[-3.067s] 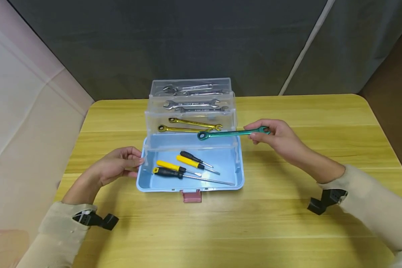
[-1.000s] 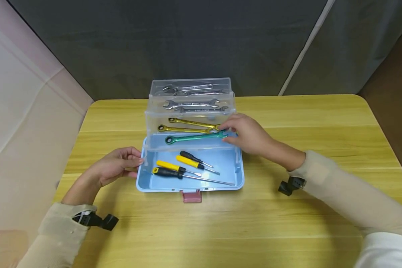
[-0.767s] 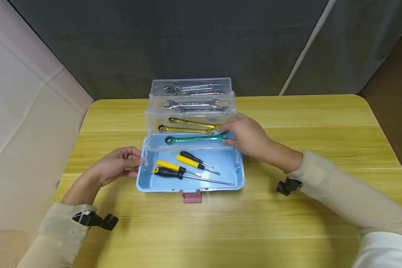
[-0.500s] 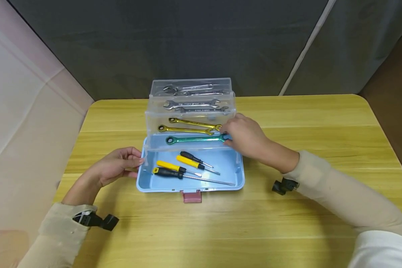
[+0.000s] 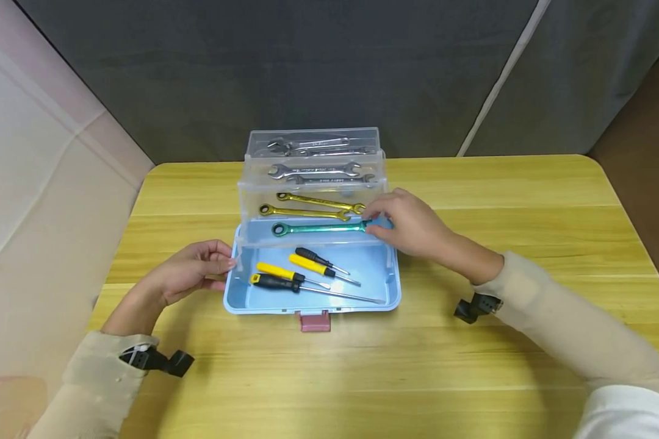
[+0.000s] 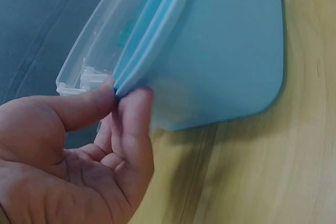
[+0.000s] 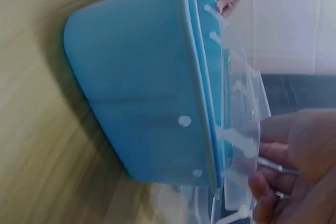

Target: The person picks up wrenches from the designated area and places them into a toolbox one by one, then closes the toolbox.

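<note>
A blue toolbox (image 5: pixel 393 292) with clear stepped trays stands on the table. My left hand (image 5: pixel 194 271) pinches its left rim between thumb and fingers, seen closely in the left wrist view. In the lowest clear tray lies a green ratchet wrench (image 5: pixel 318 228), ring end to the left. My right hand (image 5: pixel 409 225) is at the wrench's right end, thumb and fingertips spread apart around it; that end is partly hidden. In the right wrist view the fingers are beside the trays, and the wrench is hardly visible.
Two gold wrenches (image 5: pixel 304 213) lie just behind the green one. Silver wrenches (image 5: pixel 314 171) fill the trays above. Several screwdrivers (image 5: pixel 277 282) lie in the blue base. A pink latch (image 5: pixel 315 322) hangs at the front. A dark curtain (image 5: pixel 307 73) stands behind the table.
The green wrench has come from the right, held in my right hand, down into the lowest tray. In the last half second the hand has drawn slightly right and loosened; the wrench stays put.
</note>
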Demonstrator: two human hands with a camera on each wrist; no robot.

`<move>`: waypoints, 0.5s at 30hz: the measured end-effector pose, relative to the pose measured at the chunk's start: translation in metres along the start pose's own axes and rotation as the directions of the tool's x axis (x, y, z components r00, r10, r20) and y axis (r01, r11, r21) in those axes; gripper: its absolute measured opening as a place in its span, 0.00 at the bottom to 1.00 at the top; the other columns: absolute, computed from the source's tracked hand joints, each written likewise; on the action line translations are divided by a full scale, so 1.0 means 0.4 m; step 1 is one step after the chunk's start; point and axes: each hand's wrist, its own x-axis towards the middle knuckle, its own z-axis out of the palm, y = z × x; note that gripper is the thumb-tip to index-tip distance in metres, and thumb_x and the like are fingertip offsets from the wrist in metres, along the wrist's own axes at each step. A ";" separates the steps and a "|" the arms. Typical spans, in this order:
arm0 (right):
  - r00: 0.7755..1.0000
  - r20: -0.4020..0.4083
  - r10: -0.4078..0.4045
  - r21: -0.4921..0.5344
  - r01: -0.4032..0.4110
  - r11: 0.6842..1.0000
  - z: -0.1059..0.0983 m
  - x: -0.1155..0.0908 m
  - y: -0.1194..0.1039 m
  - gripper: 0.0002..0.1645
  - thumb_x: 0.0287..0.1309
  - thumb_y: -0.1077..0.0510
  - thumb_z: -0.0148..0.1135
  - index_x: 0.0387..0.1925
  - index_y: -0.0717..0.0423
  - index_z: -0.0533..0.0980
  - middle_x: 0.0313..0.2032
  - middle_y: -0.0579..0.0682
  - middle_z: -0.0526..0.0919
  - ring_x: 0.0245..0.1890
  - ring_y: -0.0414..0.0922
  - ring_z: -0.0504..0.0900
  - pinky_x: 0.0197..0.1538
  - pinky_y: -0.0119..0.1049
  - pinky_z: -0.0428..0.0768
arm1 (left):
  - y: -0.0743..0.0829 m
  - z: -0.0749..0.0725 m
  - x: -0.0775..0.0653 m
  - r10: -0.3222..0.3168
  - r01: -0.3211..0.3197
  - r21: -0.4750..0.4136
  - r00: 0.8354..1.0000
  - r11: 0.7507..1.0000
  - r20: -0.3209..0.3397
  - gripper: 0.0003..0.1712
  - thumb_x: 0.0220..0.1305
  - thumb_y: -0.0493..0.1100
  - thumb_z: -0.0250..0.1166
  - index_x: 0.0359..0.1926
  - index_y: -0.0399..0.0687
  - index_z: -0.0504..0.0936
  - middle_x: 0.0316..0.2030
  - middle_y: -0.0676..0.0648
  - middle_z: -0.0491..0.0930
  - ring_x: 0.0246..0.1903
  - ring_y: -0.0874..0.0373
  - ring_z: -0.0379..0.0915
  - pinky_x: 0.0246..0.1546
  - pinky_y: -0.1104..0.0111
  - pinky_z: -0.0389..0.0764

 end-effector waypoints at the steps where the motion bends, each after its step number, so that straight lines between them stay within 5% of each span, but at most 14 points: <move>1: 1.000 -0.013 -0.011 0.042 0.011 0.999 -0.001 -0.004 0.008 0.12 0.64 0.58 0.70 0.48 0.55 0.85 0.46 0.48 0.87 0.45 0.47 0.77 0.50 0.44 0.79 | 0.000 0.000 0.002 0.008 -0.008 0.016 1.000 1.000 0.000 0.09 0.76 0.35 0.57 0.49 0.34 0.69 0.36 0.51 0.80 0.36 0.60 0.80 0.40 0.67 0.86; 9: 0.987 -0.151 0.051 0.313 -0.001 0.950 -0.015 -0.017 0.065 0.10 0.68 0.61 0.65 0.48 0.58 0.84 0.43 0.50 0.85 0.41 0.46 0.76 0.41 0.40 0.75 | 0.004 -0.021 0.014 0.042 -0.041 0.105 0.999 0.994 -0.006 0.16 0.75 0.36 0.59 0.55 0.29 0.67 0.38 0.49 0.79 0.37 0.58 0.80 0.41 0.64 0.87; 15: 0.932 -0.301 0.202 0.454 -0.046 0.890 -0.015 0.002 0.110 0.14 0.73 0.59 0.60 0.55 0.61 0.80 0.46 0.54 0.83 0.42 0.46 0.78 0.43 0.32 0.76 | 0.025 -0.046 0.033 0.062 -0.049 0.140 0.994 0.989 -0.090 0.20 0.79 0.42 0.56 0.59 0.29 0.67 0.41 0.50 0.78 0.41 0.60 0.78 0.43 0.66 0.86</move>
